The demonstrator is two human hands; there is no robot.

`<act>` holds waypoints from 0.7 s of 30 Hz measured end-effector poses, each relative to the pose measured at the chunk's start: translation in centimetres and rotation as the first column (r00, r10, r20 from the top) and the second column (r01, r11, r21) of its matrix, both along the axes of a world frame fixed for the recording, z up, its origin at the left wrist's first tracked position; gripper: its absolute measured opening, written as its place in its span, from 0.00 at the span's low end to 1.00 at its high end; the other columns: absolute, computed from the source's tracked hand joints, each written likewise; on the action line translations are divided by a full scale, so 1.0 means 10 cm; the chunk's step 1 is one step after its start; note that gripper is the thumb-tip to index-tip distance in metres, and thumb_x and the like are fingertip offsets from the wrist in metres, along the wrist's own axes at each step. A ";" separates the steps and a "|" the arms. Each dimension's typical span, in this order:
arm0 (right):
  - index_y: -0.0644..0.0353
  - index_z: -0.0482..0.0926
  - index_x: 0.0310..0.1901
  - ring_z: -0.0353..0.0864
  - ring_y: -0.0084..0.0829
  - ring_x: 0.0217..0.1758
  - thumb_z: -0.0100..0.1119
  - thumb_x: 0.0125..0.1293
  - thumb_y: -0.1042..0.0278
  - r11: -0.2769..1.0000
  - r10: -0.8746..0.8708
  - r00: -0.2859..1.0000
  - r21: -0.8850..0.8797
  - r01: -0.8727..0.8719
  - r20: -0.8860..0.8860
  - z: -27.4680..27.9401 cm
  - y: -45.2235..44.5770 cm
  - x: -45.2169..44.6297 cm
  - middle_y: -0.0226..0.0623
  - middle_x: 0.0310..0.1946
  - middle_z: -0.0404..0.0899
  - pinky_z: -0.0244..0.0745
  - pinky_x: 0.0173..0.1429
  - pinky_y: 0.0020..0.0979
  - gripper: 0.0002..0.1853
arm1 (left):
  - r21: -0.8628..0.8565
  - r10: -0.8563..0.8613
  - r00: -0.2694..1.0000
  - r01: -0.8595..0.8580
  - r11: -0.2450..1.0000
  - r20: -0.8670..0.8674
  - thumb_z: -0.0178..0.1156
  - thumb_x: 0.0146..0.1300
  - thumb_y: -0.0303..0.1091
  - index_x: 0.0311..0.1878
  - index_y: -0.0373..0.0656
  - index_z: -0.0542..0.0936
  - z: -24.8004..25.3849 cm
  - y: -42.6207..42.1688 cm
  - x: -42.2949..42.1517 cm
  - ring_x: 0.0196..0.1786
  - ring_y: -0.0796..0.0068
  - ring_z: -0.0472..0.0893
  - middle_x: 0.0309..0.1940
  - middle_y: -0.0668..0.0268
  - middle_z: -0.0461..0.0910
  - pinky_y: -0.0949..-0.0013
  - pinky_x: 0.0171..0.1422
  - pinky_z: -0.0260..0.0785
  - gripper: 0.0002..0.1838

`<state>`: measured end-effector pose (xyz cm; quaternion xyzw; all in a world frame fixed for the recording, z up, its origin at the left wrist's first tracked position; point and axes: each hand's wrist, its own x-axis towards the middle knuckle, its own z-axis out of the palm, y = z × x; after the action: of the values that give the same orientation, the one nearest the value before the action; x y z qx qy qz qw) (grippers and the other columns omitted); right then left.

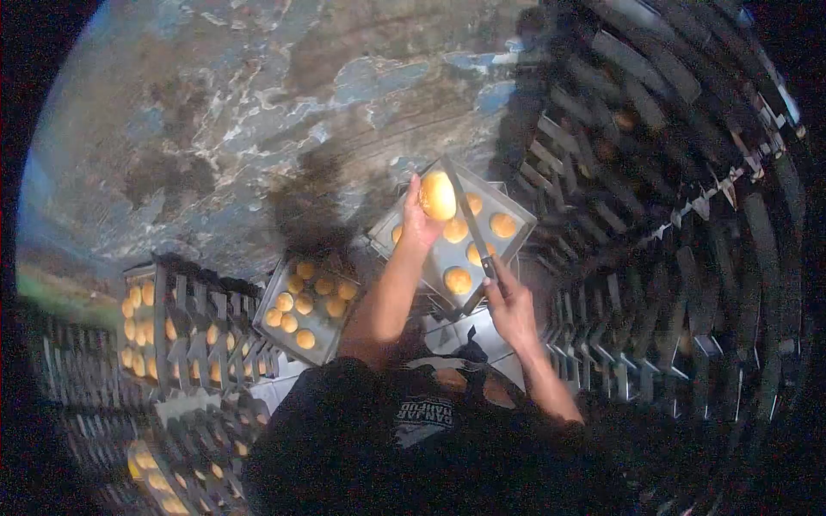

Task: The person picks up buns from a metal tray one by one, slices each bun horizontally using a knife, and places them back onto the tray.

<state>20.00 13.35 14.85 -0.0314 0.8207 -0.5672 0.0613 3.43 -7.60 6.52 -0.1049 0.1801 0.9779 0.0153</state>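
Note:
My left hand is raised over a metal baking tray and closed around a round golden bun. In my right hand is the dark handle of a long bread knife. Its blade points up and to the left, passing close beside the held bun; whether the two touch, I cannot tell. Several more buns lie spaced apart on the tray beneath, among them one bun near its lower corner and another bun toward the right.
To the left stands a second tray with several buns on it. Farther left, a rack holds trays of more buns. Dark stacked slats or trays rise on the right. A worn wall with peeling paint is ahead.

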 end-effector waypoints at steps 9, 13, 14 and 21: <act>0.61 0.70 0.72 0.84 0.22 0.44 0.56 0.75 0.67 0.991 0.030 0.990 0.136 -0.011 -0.141 0.05 0.24 0.07 0.41 0.40 0.88 0.78 0.52 0.29 0.26 | -0.173 -0.078 0.994 0.064 0.983 -0.078 0.62 0.68 0.59 0.51 0.45 0.83 0.04 0.17 0.15 0.47 0.68 0.85 0.44 0.66 0.87 0.57 0.57 0.77 0.26; 0.64 0.70 0.70 0.89 0.35 0.39 0.57 0.74 0.65 0.999 0.033 0.996 0.019 -0.031 -0.081 0.18 0.20 -0.13 0.54 0.39 0.87 0.80 0.45 0.35 0.26 | -0.185 -0.121 0.993 0.120 0.975 0.004 0.64 0.68 0.54 0.51 0.45 0.82 0.03 0.31 0.25 0.45 0.66 0.86 0.45 0.64 0.86 0.58 0.54 0.79 0.22; 0.66 0.70 0.70 0.89 0.36 0.39 0.57 0.74 0.65 0.997 0.059 0.993 0.061 -0.053 -0.105 0.15 0.21 -0.13 0.54 0.40 0.87 0.80 0.45 0.35 0.26 | -0.172 -0.089 0.996 0.088 0.981 0.003 0.64 0.68 0.53 0.51 0.44 0.82 0.07 0.26 0.22 0.45 0.66 0.86 0.45 0.64 0.86 0.59 0.53 0.80 0.22; 0.60 0.72 0.71 0.90 0.38 0.39 0.57 0.73 0.64 0.995 -0.003 0.999 0.095 0.008 -0.050 -0.05 0.18 0.02 0.50 0.34 0.87 0.80 0.47 0.38 0.26 | -0.333 -0.219 0.969 0.170 0.927 -0.116 0.65 0.67 0.46 0.51 0.43 0.81 0.07 0.07 0.20 0.44 0.66 0.86 0.43 0.64 0.86 0.58 0.54 0.80 0.18</act>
<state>20.24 15.16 14.39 -0.0403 0.8481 -0.5268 0.0408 5.38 -6.85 7.24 -0.0130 0.3467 0.9343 0.0816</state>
